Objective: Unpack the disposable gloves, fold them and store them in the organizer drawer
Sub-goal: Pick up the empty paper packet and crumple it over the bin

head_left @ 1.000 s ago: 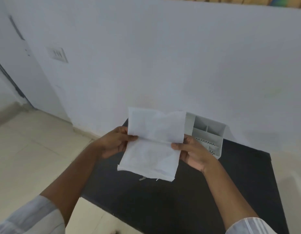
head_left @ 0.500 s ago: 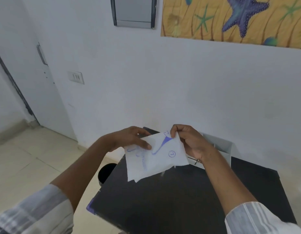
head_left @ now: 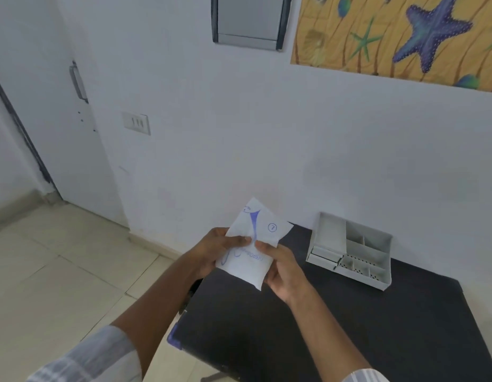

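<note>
A white paper glove packet (head_left: 255, 238) with blue print and a circled 7 is held up in front of me, above the near left corner of the black table (head_left: 349, 321). My left hand (head_left: 211, 250) grips its left edge. My right hand (head_left: 283, 268) grips its lower right side, thumb on the printed face. A white plastic organizer (head_left: 352, 249) with several open compartments and a small drawer at its left end sits on the table by the wall, to the right of my hands. No gloves are visible outside the packet.
A white wall stands right behind the table, with a light switch (head_left: 136, 123), a grey panel (head_left: 249, 20) and a starfish poster (head_left: 404, 37). A door (head_left: 46, 106) is at the left. Beige floor tiles (head_left: 60, 271) lie left of the table.
The packet has been turned so its printed face points at me, and both hands have shifted their grip on it. My head has tilted up, so more of the wall shows.
</note>
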